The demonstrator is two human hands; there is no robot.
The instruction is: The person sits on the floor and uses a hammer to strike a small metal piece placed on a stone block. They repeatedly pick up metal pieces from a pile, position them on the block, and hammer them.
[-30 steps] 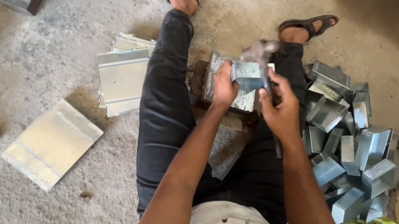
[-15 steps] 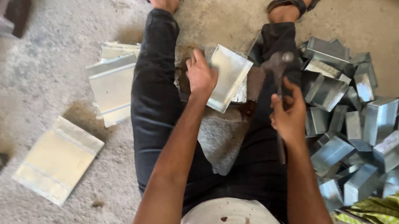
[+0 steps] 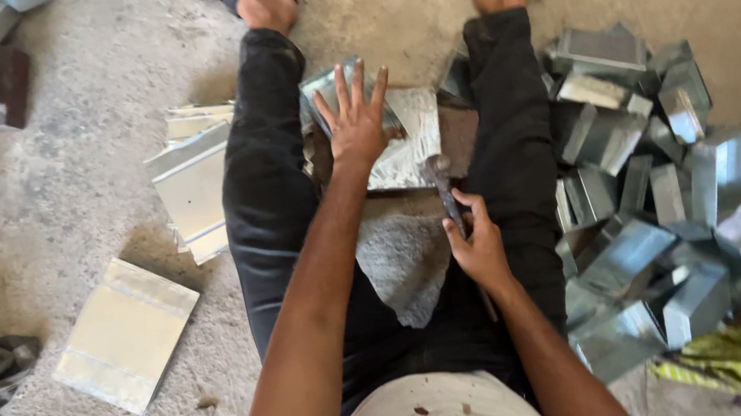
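Right hand (image 3: 479,250) clenched on a hammer (image 3: 444,187), now lower than before, its handle mostly hidden, left hand (image 3: 356,124) now released and spread flat on the metal sheet (image 3: 409,135) between the legs, folded metal pieces (image 3: 665,207) heaped by the right leg, partly blurred.

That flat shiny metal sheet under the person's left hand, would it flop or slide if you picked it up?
The metal sheet looks thin yet lies flat under the left hand, so probably stiff and light. Its shiny surface suggests it could slip. Its edges may be sharp, like those of the folded metal boxes.
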